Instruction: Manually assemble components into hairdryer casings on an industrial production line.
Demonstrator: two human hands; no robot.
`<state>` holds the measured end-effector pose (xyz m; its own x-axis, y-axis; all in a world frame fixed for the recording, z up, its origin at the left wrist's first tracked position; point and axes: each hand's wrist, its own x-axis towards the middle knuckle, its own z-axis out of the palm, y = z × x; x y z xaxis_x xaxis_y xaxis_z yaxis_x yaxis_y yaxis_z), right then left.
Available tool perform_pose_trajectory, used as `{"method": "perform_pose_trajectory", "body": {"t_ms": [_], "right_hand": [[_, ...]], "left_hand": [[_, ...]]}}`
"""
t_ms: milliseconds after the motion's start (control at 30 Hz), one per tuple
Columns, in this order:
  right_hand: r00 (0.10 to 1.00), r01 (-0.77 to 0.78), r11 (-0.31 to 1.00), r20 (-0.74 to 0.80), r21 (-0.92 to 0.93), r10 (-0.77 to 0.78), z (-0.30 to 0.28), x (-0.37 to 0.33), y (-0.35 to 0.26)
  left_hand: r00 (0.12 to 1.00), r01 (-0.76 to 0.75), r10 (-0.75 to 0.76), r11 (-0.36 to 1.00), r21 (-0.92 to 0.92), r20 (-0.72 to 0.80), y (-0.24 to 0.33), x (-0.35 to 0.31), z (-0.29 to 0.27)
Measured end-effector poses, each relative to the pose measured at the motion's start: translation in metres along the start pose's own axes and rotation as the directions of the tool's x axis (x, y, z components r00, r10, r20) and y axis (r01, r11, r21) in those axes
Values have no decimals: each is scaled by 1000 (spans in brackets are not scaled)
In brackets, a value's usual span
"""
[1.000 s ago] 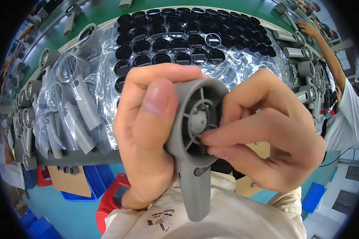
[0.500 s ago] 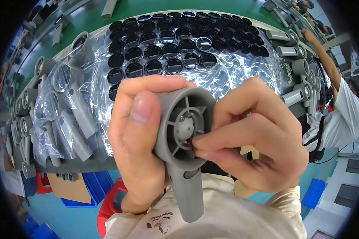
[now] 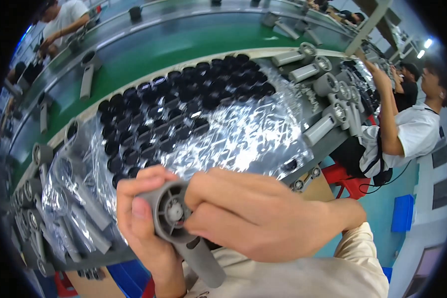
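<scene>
My left hand (image 3: pixel 144 223) is wrapped round the ring-shaped head of a grey handheld fan housing (image 3: pixel 201 263), its handle slanting down to the right. Inside the ring, thin spokes surround a white round hub (image 3: pixel 175 212). My right hand (image 3: pixel 268 218) reaches into the ring's right side with fingers pinched together. A reddish bit, perhaps wire, shows by its fingertips; what they grip is hidden. Beyond my hands, rows of round black parts (image 3: pixel 171 97) lie on clear plastic film (image 3: pixel 253 136).
Bagged grey housings (image 3: pixel 87 218) crowd the left; more housings (image 3: pixel 328 84) lie at the right. Past the table runs a green conveyor belt (image 3: pixel 159 57). A co-worker (image 3: pixel 407 131) sits at the right near a red stool (image 3: pixel 350 181). A blue bin (image 3: pixel 402 213) stands on the floor.
The view has swung up and to the right, showing more of the belt and the co-worker. Both hands and the fan housing now appear lower and further left. My right fingers stay in the ring.
</scene>
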<state>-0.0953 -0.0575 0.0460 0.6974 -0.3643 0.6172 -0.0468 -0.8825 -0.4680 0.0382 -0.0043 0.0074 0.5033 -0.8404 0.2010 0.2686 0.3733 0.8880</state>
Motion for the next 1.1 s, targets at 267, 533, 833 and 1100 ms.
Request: {"method": "perform_pose_trajectory", "body": {"t_ms": [267,533,833,1100], "right_hand": [[922,-338,940,188,-38,339,-28,11,-6],[920,-388,921,61,-6,388,-38,10,36],[920,-388,788,-156,-477,359,15,3,84],[848,-524,833,-192,-178,493,16,3,73]], "left_hand": [[982,-20,2,996,93,190,-5,0,-1],[989,-15,18,1000,-23,147,-17,12,-15],[993,117,-119,972,-203,1,-21,12,-22],[989,142,-127,955,-262,74,-26,16,-31]]}}
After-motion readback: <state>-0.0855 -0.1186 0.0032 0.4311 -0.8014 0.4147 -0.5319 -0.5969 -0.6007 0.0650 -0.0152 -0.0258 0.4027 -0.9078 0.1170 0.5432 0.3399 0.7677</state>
